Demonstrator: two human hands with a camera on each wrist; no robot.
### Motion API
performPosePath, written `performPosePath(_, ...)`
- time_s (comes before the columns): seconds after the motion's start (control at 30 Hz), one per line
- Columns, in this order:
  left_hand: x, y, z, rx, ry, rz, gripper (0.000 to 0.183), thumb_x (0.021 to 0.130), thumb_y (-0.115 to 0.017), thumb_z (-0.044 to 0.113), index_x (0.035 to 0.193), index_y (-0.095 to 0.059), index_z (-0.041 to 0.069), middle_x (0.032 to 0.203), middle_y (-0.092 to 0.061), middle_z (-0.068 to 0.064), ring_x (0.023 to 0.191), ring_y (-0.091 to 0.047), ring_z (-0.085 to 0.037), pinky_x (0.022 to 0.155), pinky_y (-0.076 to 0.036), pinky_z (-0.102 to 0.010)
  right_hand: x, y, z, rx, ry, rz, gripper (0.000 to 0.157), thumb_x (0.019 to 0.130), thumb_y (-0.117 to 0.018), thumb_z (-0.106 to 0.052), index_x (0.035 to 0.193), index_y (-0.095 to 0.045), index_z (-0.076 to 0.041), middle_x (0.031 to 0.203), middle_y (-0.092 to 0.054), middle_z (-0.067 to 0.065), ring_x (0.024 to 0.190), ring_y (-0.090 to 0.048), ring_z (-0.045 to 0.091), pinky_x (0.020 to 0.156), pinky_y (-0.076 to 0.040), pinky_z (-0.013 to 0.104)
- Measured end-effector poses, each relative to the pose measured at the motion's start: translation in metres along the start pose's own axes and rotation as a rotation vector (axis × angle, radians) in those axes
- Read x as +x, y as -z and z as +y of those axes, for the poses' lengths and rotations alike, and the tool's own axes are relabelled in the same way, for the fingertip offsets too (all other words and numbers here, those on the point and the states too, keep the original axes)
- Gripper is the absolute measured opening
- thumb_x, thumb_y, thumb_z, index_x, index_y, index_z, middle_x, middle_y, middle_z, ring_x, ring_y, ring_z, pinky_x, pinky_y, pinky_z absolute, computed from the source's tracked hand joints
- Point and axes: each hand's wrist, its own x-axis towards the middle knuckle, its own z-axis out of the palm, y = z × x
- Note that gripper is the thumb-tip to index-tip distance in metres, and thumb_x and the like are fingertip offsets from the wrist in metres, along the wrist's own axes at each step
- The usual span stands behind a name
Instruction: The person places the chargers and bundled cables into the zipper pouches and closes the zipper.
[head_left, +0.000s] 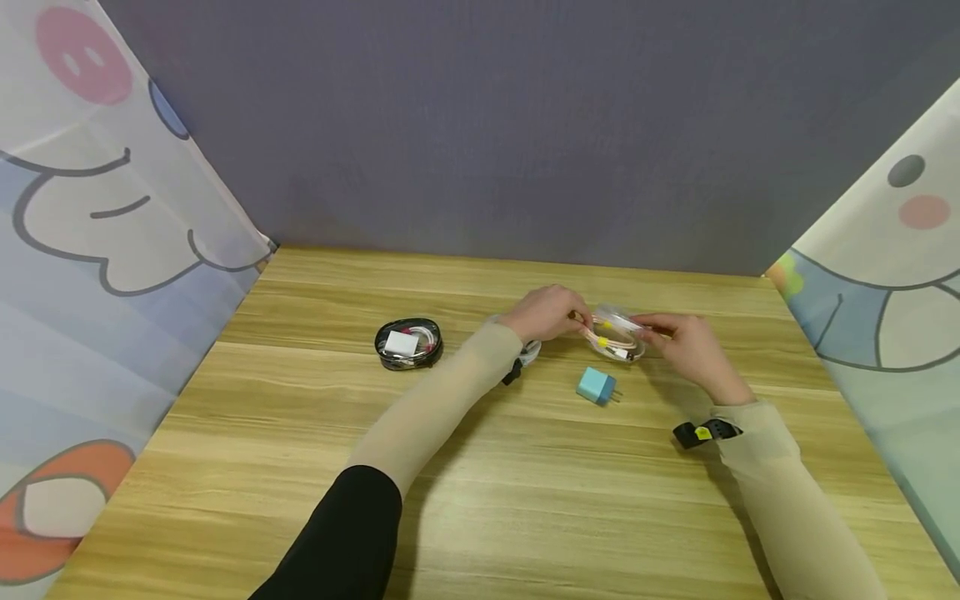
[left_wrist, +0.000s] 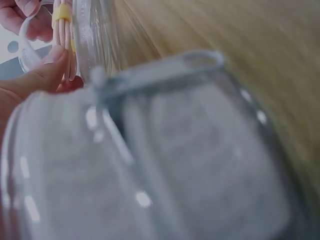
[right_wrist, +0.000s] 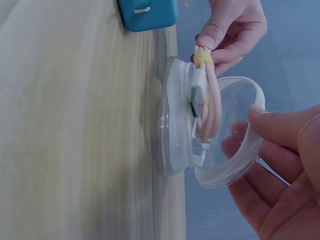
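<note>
My left hand [head_left: 546, 313] pinches a coiled pink charging cable [right_wrist: 214, 102] bound with yellow ties. The coil is at the opening of a clear round case [right_wrist: 176, 120], upright on its edge in the right wrist view's sideways picture. My right hand [head_left: 688, 346] grips the case's raised transparent lid [right_wrist: 255, 145] by its rim, thumb on one side and fingers on the other. Just in front of the case lies a blue plug adapter [head_left: 596, 385] with its prongs pointing right. How deep the coil sits in the case is hard to tell.
Left of my left forearm sits a black-rimmed clear case [head_left: 384, 358] holding a white adapter [head_left: 401, 343] and a cable. Another clear case with whitish contents [left_wrist: 200, 160] lies close beside my left wrist. A grey panel [head_left: 480, 125] stands behind the wooden table [head_left: 525, 517].
</note>
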Motion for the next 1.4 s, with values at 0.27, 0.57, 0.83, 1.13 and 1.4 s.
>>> performPosePath(0.27,0.003,-0.006,-0.001,-0.024,0.071,0.008,0.015,0.093,-0.069,0.034,0.105,-0.078,0.029,0.115,-0.069,0.012,0.089,-0.060,-0.001,0.076,-0.049,-0.022,0.000,-0.003,0.000,0.096,-0.066,0.013,0.023,0.097,-0.067,-0.014,0.114,-0.074,-0.001,0.108,-0.072,0.020,0.094,-0.068,0.031,0.067,-0.046,0.012)
performPosePath(0.57,0.012,-0.011,-0.002,-0.032,0.129,0.038,0.013,0.095,-0.069,0.033,0.105,-0.076,0.030,0.113,-0.069,0.013,0.083,-0.059,-0.002,0.070,-0.048,-0.024,0.002,-0.006,-0.001,0.144,-0.090,0.011,0.024,0.097,-0.068,-0.018,0.113,-0.075,-0.003,0.110,-0.072,0.017,0.097,-0.066,0.028,0.069,-0.046,0.012)
performPosePath(0.83,0.016,-0.012,-0.003,0.019,0.181,0.018,0.011,0.094,-0.070,0.038,0.094,-0.069,0.027,0.086,-0.064,0.014,0.075,-0.058,-0.006,0.066,-0.047,-0.026,0.003,-0.007,0.000,0.138,-0.096,0.018,0.022,0.097,-0.068,-0.018,0.113,-0.076,-0.005,0.110,-0.073,0.014,0.093,-0.063,0.014,0.070,-0.046,0.014)
performPosePath(1.13,0.016,-0.014,0.000,-0.008,0.215,0.014,0.013,0.096,-0.066,0.039,0.097,-0.072,0.028,0.085,-0.065,0.016,0.072,-0.059,-0.005,0.067,-0.047,-0.026,0.002,-0.008,0.001,0.185,-0.127,0.019,0.025,0.099,-0.064,-0.021,0.115,-0.075,-0.004,0.111,-0.072,0.015,0.091,-0.060,0.010,0.068,-0.045,0.017)
performPosePath(1.4,0.017,-0.016,-0.001,-0.083,0.215,0.050,0.013,0.096,-0.066,0.039,0.089,-0.073,0.030,0.082,-0.065,0.018,0.069,-0.057,-0.007,0.064,-0.044,-0.025,0.002,-0.008,0.002,0.231,-0.135,0.015,0.025,0.100,-0.063,-0.019,0.116,-0.073,-0.002,0.113,-0.071,0.016,0.093,-0.060,0.005,0.071,-0.046,0.014)
